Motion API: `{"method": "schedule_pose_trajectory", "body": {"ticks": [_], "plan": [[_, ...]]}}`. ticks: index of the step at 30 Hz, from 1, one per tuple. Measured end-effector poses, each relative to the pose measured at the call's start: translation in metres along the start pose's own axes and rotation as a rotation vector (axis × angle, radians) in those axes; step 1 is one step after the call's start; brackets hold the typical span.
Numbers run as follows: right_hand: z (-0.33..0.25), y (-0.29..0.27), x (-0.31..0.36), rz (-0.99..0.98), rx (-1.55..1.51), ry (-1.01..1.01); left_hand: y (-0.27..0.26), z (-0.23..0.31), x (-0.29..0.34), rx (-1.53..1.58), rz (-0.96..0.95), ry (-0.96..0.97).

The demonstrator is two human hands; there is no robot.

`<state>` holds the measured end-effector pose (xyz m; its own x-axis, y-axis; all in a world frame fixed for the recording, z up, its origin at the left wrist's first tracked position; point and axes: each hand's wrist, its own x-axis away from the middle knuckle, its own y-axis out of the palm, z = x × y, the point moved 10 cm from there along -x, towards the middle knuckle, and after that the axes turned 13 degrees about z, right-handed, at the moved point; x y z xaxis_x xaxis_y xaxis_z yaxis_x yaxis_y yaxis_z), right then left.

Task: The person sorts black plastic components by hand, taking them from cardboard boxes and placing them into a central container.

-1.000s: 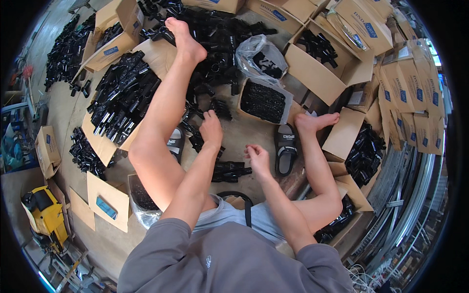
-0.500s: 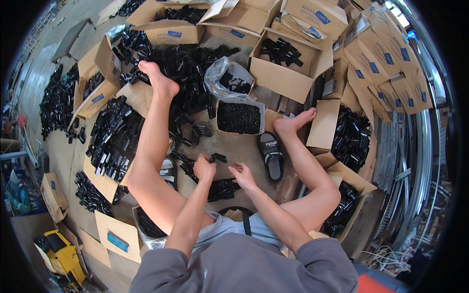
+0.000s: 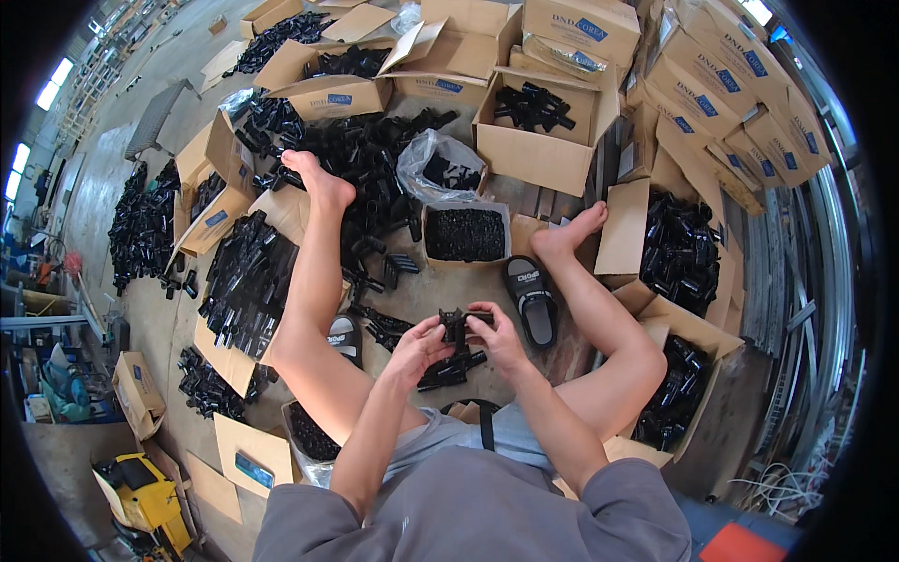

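Note:
Between my legs, both hands have come together around a black plastic fitting [image 3: 453,328]. My left hand [image 3: 421,351] pinches its left side with thumb and fingers. My right hand [image 3: 499,343] is closed on its right end, where a short black tube-like part sticks out; I cannot tell whether this is a separate piece. Just below the hands lie several black fittings [image 3: 449,373] on the floor, and more lie to the left of them. Beyond the hands stands a small open carton [image 3: 507,214] filled with tiny black parts, beside a clear plastic bag [image 3: 419,155] of black pieces.
Large heaps of black fittings [image 3: 251,272] spread on the left. Open cardboard boxes [image 3: 534,157] stand ahead and at the right, near stacked closed cartons [image 3: 721,89]. Black slippers [image 3: 537,314] lie by my feet. A phone [image 3: 254,469] rests on a cardboard flap; a yellow machine [image 3: 150,501] stands lower left.
My right hand, open and apart before, has closed on the black fitting. My left hand has brought the fitting up and right to meet it. The view has shifted slightly.

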<state>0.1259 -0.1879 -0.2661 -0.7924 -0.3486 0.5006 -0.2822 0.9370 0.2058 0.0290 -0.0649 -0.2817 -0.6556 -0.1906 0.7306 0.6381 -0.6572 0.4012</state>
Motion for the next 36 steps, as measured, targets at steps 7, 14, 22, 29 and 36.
{"method": "schedule_pose_trajectory", "body": {"ticks": [7,14,22,29,36], "plan": [[-0.029,0.001,0.017,-0.054,-0.027,-0.016,0.028,0.004,0.008,-0.188,-0.072,0.044],[-0.061,0.012,0.036,-0.098,-0.067,-0.07,0.04,0.013,0.04,-0.059,-0.225,0.097],[-0.068,0.014,0.036,-0.047,0.161,-0.141,0.034,0.003,0.041,0.022,-0.249,0.04],[-0.067,0.025,0.039,-0.078,0.275,-0.204,0.019,0.001,0.038,-0.043,-0.155,-0.06],[-0.059,0.03,0.033,-0.052,0.249,-0.229,0.011,0.008,0.041,-0.171,-0.089,-0.089]]}}
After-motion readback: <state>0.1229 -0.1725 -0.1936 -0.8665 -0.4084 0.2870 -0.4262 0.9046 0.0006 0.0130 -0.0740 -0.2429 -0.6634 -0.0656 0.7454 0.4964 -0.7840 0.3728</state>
